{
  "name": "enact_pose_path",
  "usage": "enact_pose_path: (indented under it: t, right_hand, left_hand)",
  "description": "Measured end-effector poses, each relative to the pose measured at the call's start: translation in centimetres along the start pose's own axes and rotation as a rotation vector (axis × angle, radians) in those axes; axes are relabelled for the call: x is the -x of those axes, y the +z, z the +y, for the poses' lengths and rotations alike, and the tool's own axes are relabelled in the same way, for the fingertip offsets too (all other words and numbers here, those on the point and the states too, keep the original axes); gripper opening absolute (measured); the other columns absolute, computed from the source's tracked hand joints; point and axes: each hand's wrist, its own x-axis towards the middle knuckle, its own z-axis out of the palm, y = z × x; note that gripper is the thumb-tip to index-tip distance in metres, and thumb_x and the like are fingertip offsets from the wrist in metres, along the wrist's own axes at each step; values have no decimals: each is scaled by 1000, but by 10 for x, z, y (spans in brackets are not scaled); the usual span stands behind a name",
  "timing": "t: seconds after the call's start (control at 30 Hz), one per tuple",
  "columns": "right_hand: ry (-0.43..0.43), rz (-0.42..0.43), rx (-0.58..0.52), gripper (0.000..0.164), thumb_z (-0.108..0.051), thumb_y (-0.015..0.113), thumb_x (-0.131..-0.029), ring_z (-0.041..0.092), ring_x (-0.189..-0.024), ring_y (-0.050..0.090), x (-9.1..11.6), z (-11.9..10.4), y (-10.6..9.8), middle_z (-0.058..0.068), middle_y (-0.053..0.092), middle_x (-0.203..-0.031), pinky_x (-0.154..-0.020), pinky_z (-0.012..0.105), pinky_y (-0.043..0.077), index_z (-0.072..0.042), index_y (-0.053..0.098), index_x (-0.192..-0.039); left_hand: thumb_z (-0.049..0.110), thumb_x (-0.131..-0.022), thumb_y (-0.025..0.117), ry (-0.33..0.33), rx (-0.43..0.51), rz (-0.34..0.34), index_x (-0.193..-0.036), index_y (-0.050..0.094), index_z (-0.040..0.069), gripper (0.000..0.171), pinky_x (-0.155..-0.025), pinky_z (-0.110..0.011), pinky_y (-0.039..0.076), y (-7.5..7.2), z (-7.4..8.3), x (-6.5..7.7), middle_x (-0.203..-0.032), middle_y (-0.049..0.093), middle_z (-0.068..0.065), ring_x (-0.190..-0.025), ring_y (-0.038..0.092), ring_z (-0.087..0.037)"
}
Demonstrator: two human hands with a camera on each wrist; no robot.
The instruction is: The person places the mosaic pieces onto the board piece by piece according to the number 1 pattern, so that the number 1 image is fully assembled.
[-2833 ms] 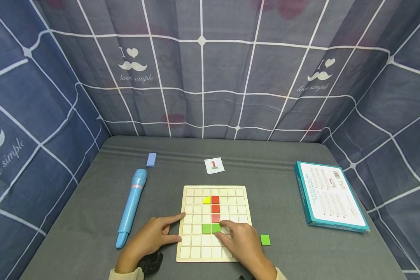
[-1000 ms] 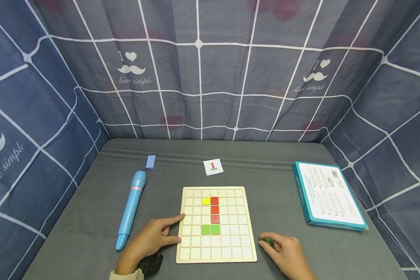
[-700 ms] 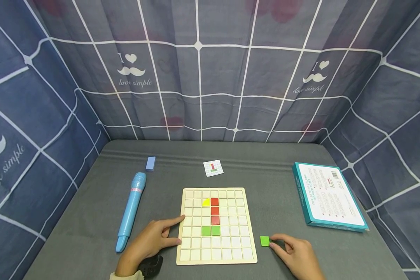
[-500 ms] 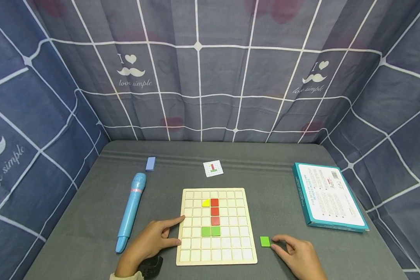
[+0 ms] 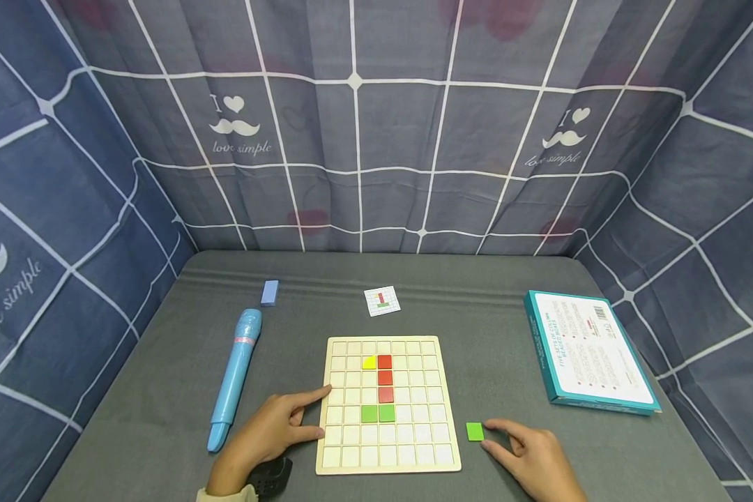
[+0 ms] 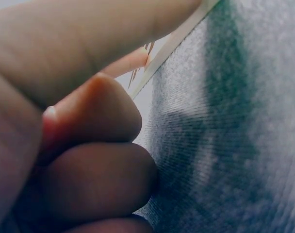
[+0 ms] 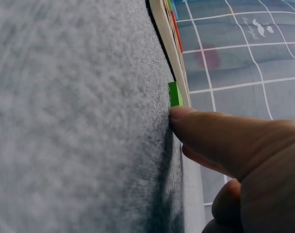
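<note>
In the head view a wooden grid board (image 5: 417, 436) lies on the table. It holds a yellow piece (image 5: 369, 362), a column of red square tiles (image 5: 385, 378) and a pair of green tiles (image 5: 377, 413). My left hand (image 5: 272, 425) touches the board's left edge with extended index finger and thumb; its other fingers are curled under. Right of the board lies a loose green square tile (image 5: 474, 432). My right hand (image 5: 527, 453) has thumb and index fingertips right at that tile's right edge, spread apart. The right wrist view shows the thumb (image 7: 205, 128) close by the green tile (image 7: 175, 94).
A small pattern card (image 5: 382, 301) lies behind the board. To the left are a blue microphone-shaped object (image 5: 235, 380) and a small blue block (image 5: 270, 293). A teal and white box (image 5: 592, 352) lies at right. Grid-patterned curtains (image 5: 395, 125) enclose the table's back and sides.
My right hand has left the green tile on the board, moved right to the loose one, gripped it, then backed off and come close again. The left hand has stayed at the board's edge.
</note>
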Motion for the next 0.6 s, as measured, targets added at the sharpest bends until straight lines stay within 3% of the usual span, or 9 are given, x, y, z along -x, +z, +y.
enact_pose_path:
  t: [0.27, 0.6]
  right_hand:
    - [33, -45, -11, 27, -26, 91, -77, -2, -48, 19, -2, -3, 0, -20, 26, -53, -47, 19, 23, -35, 76, -98]
    - [-12, -37, -16, 25, -29, 90, -78, -3, -49, 16, -3, -3, 1, -21, 23, -54, -47, 18, 21, -38, 74, -96]
  left_hand:
    - [26, -83, 86, -4, -11, 4, -145, 60, 15, 68, -45, -20, 26, 0, 0, 0, -56, 35, 12, -48, 24, -1]
    - [26, -82, 87, -7, -15, 10, -144, 61, 15, 68, -45, -20, 26, 0, 1, -1, -57, 36, 13, -48, 25, -1]
